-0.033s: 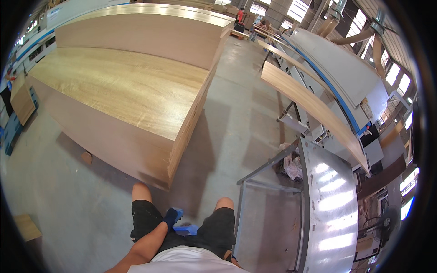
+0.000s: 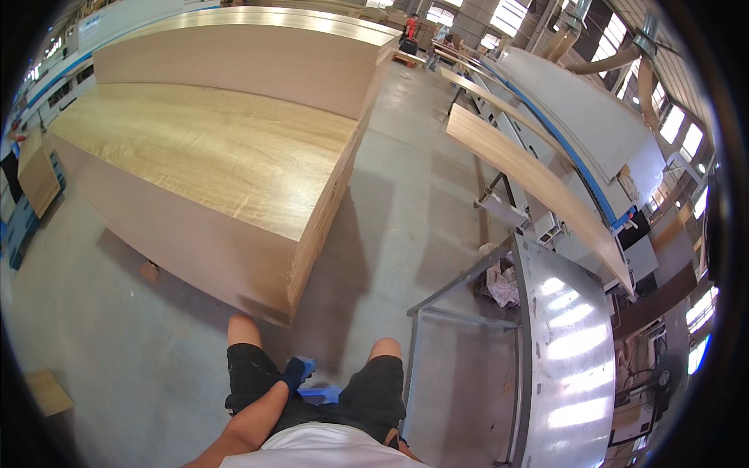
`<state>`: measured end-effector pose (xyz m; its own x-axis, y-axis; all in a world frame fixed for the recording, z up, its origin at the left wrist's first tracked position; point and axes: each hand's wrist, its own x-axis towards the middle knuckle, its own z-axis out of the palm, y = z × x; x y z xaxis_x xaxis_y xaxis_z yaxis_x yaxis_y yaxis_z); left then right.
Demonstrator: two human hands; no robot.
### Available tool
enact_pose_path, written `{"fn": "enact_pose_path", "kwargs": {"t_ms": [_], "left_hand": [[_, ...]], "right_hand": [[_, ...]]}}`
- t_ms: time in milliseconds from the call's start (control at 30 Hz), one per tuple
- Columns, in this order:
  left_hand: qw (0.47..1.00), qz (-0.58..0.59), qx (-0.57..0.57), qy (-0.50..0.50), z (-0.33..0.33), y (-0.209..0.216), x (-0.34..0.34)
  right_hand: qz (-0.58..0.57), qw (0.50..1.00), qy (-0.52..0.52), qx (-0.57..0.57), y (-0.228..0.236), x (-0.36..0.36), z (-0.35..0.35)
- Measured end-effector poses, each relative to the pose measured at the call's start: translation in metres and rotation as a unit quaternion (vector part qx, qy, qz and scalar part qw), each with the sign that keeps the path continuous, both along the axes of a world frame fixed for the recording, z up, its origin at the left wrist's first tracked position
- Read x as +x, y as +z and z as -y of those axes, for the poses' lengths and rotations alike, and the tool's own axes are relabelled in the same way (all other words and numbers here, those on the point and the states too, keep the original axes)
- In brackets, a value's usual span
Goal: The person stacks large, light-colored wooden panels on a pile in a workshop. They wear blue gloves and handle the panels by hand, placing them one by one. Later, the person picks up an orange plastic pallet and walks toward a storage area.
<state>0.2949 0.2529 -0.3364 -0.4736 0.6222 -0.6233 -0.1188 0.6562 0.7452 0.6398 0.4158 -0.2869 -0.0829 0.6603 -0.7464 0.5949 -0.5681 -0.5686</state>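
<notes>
My left hand [image 2: 293, 375], in a dark blue glove with lighter blue at the fingers, rests between my thighs by my left leg. Its fingers are too small and turned away to show whether they hold anything. Just below it, a bright blue thing [image 2: 321, 395] shows between my legs; its kind is unclear. At my right hip, a bit of my right arm [image 2: 404, 449] shows beside a dark patch that may be a glove; the fingers of that hand are hidden. Ahead of my knees stands a large stack of wood-grain boards [image 2: 211, 152].
To my right is a metal-topped table [image 2: 566, 351] on a grey frame, with crumpled plastic [image 2: 502, 282] beside it. Beyond, a long wood-grain panel [image 2: 538, 187] lies along a machine with a blue strip [image 2: 585, 175]. A wooden piece [image 2: 48, 392] lies at the lower left. Far off, a person in red [image 2: 411, 27] stands.
</notes>
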Motion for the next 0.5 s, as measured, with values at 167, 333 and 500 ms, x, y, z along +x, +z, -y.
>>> {"fn": "enact_pose_path", "kwargs": {"t_ms": [167, 333, 500], "left_hand": [[0.990, 0.092, -0.006, 0.106, -0.009, 0.050, 0.014], [0.989, 0.076, 0.029, 0.123, -0.004, 0.063, 0.011], [0.983, 0.112, 0.023, 0.142, -0.001, 0.079, 0.012]], "right_hand": [[0.009, 1.000, 0.001, 0.006, -0.006, 0.009, 0.007], [0.020, 1.000, 0.008, 0.006, -0.007, 0.017, 0.012], [0.039, 0.999, 0.003, 0.016, -0.012, 0.046, 0.018]]}}
